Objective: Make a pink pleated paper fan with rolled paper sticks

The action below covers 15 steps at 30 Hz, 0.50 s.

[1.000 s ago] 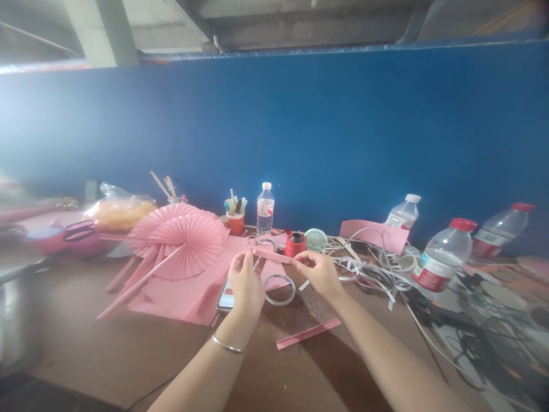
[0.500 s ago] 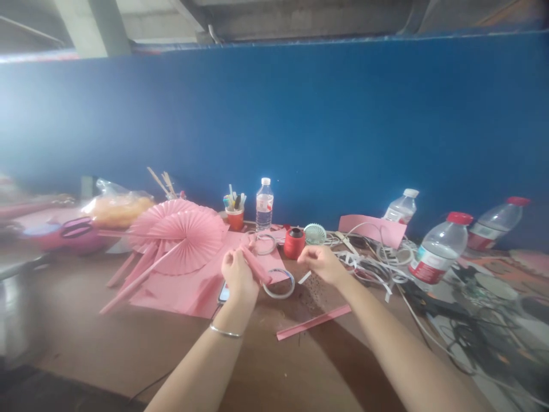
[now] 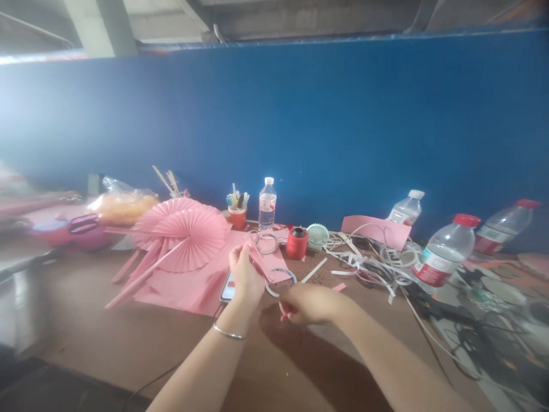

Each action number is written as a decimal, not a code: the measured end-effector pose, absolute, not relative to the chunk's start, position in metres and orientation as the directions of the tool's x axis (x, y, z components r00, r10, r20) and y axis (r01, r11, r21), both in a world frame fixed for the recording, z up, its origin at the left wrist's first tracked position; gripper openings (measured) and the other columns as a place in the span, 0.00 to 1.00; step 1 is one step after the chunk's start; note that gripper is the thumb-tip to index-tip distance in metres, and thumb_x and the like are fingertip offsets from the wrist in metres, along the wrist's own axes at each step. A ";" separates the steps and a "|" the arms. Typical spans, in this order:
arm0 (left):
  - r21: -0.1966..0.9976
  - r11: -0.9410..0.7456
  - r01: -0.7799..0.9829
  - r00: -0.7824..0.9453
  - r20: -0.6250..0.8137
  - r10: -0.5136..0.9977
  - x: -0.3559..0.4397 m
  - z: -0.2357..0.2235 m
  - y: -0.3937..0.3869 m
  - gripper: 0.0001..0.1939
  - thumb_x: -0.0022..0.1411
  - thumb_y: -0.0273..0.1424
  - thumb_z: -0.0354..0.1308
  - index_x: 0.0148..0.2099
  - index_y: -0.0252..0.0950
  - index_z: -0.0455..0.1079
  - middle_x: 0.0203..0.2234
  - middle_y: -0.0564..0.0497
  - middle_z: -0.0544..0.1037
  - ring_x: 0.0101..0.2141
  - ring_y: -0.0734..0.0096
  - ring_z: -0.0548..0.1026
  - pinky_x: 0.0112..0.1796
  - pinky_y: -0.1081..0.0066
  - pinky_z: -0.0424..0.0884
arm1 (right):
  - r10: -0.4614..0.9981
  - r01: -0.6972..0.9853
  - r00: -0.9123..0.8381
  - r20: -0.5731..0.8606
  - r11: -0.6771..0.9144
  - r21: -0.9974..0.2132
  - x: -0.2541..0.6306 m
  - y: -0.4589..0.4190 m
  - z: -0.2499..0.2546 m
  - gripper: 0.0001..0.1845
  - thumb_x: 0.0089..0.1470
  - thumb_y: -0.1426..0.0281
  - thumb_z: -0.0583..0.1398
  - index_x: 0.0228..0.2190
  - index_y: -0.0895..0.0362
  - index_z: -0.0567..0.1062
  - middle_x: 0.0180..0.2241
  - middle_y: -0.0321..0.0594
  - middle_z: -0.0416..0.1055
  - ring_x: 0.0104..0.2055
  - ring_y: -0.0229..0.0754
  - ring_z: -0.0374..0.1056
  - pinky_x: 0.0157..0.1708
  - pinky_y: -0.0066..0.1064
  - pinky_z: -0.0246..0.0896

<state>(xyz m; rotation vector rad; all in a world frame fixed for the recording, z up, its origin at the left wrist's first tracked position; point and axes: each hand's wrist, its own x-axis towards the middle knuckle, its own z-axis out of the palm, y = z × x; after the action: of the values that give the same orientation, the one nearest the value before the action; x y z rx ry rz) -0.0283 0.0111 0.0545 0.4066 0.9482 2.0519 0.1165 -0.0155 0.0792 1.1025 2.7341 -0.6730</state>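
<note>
My left hand (image 3: 245,274), with a silver bangle at the wrist, is closed on a folded pink paper piece (image 3: 261,264) that slants down to the right. Lower and to the right, my right hand (image 3: 306,303) is closed over a narrow pink paper strip (image 3: 339,287). Only the strip's far end and a bit at my fingertips show; my hand hides its middle. A white ring (image 3: 273,290) lies between my hands, partly covered. Beside my left hand is a phone (image 3: 228,287) on pink paper sheets (image 3: 180,298).
Pink pleated paper fans (image 3: 189,237) lie to the left. Farther back stand a cup of pens (image 3: 237,217), a water bottle (image 3: 266,213) and a red thread spool (image 3: 296,243). White strips and cables (image 3: 364,266) and large bottles (image 3: 446,252) crowd the right side.
My right hand has come down and left from near the red spool to the pink strip on the table, closing on it. My left hand still holds the folded paper.
</note>
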 end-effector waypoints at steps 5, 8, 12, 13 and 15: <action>0.724 -0.352 -0.593 -0.529 -0.021 0.848 -0.024 0.052 0.011 0.13 0.48 0.32 0.60 0.36 0.36 0.63 0.26 0.55 0.71 0.26 0.78 0.70 0.29 0.76 0.64 | 0.723 0.546 -0.690 0.010 0.530 -0.649 0.137 -0.005 0.098 0.11 0.50 0.65 0.54 0.35 0.54 0.73 0.30 0.37 0.74 0.29 0.38 0.66 0.28 0.26 0.56; 0.724 -0.318 -0.612 -0.414 0.049 0.909 -0.020 0.056 0.005 0.14 0.49 0.33 0.60 0.39 0.36 0.66 0.29 0.53 0.72 0.28 0.77 0.71 0.30 0.77 0.65 | 0.817 0.408 -0.553 0.164 0.437 -0.801 0.139 -0.001 0.101 0.15 0.52 0.63 0.54 0.38 0.55 0.74 0.30 0.38 0.73 0.29 0.38 0.66 0.30 0.28 0.58; 0.725 -0.213 -0.655 -0.243 0.065 0.968 -0.013 0.061 -0.006 0.16 0.48 0.32 0.61 0.41 0.37 0.67 0.31 0.52 0.73 0.26 0.78 0.71 0.28 0.77 0.65 | 0.914 0.190 -0.315 0.256 0.325 -0.927 0.131 0.002 0.096 0.18 0.50 0.60 0.55 0.39 0.56 0.76 0.31 0.40 0.73 0.28 0.39 0.66 0.32 0.31 0.61; 0.721 -0.187 -0.667 -0.210 0.059 0.976 -0.011 0.062 -0.009 0.17 0.48 0.32 0.61 0.42 0.37 0.66 0.31 0.52 0.73 0.26 0.77 0.71 0.28 0.77 0.65 | 0.926 0.099 -0.281 0.253 0.290 -0.952 0.129 0.002 0.095 0.17 0.49 0.60 0.57 0.38 0.56 0.76 0.32 0.41 0.73 0.29 0.39 0.67 0.33 0.31 0.62; 0.717 -0.143 -0.682 -0.152 0.053 0.987 -0.008 0.063 -0.013 0.17 0.49 0.32 0.61 0.43 0.38 0.66 0.30 0.52 0.73 0.25 0.77 0.71 0.28 0.76 0.66 | 0.951 -0.085 -0.226 0.213 0.198 -0.976 0.124 0.000 0.095 0.16 0.45 0.61 0.61 0.35 0.57 0.77 0.32 0.41 0.73 0.30 0.38 0.67 0.33 0.31 0.62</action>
<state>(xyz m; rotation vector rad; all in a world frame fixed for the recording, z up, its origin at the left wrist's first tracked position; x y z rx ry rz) -0.0075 -0.0127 0.0635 0.6341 0.6513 1.6407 0.1239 -0.0005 0.0951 1.7812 2.8568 -2.5000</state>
